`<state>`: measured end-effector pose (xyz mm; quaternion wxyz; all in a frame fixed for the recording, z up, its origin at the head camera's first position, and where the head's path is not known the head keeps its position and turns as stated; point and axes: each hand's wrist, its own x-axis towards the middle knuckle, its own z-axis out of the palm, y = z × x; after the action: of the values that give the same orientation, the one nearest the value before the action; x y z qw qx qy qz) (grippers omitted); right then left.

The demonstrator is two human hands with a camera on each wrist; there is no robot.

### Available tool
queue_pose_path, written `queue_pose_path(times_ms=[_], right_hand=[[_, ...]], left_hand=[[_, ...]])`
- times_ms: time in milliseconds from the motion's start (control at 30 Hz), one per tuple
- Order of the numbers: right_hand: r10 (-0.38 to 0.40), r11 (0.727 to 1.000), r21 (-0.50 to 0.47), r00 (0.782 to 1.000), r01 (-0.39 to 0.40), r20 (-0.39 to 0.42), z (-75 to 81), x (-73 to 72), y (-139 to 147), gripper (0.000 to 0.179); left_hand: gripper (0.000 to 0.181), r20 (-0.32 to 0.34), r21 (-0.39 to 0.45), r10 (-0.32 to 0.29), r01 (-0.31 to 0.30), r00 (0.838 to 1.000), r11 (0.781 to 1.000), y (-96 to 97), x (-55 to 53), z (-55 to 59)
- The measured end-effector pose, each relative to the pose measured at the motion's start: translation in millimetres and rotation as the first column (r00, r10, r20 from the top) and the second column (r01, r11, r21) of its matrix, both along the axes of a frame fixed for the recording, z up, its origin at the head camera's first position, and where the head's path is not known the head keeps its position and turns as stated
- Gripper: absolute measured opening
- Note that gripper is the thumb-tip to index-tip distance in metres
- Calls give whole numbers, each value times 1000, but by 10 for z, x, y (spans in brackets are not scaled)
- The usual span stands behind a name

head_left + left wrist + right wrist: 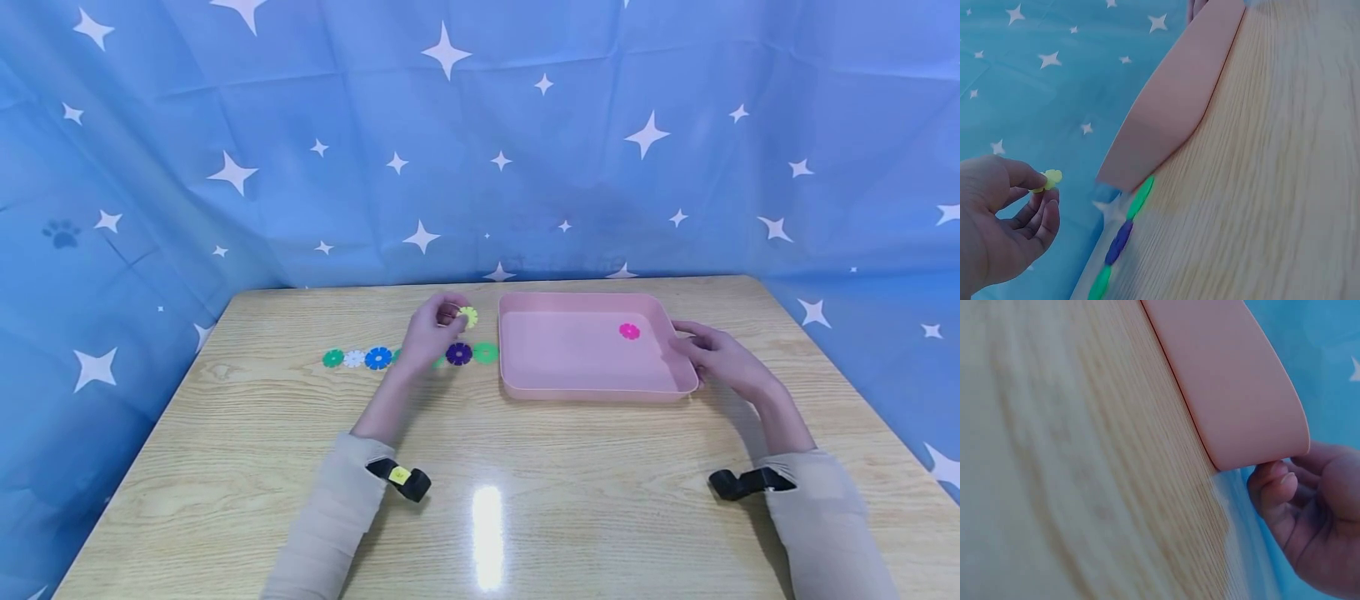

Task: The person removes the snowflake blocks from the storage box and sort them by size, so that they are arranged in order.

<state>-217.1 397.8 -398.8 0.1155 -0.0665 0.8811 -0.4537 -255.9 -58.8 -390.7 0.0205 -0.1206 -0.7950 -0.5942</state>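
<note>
My left hand (431,332) pinches a yellow notched plastic disc (469,317) between thumb and fingertips, raised just left of the pink tray (570,367). In the left wrist view the same yellow disc (1052,179) sticks out past the thumb. My right hand (723,360) grips the tray's right wall, with the thumb at the rim and the other fingers outside, partly hidden. One bright pink disc (629,332) lies inside the tray. Below my left hand runs a row of discs, among them a blue disc (378,358) and a purple disc (459,354); my wrist hides part of it.
The row starts on the left with a green disc (333,358) and a white disc (354,358). Its last light green disc (485,353) lies close to the tray's left wall. A blue star-patterned curtain (480,192) hangs behind the wooden table (585,500).
</note>
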Motion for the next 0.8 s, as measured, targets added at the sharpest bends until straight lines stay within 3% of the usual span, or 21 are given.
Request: queue_pose_path(times_ms=[267, 500, 800], right_hand=[[2, 1000, -4, 1000, -2, -2, 6, 3, 4, 63], [4, 1000, 5, 1000, -4, 1, -2, -5, 13, 62], [1, 1000, 14, 1000, -1, 3, -8, -9, 18, 62]], left_hand=[[24, 29, 17, 34, -34, 999, 999, -341, -2, 18], [25, 21, -26, 73, -72, 997, 997, -634, 10, 36], [27, 48, -19, 104, -103, 993, 995, -1008, 54, -3]])
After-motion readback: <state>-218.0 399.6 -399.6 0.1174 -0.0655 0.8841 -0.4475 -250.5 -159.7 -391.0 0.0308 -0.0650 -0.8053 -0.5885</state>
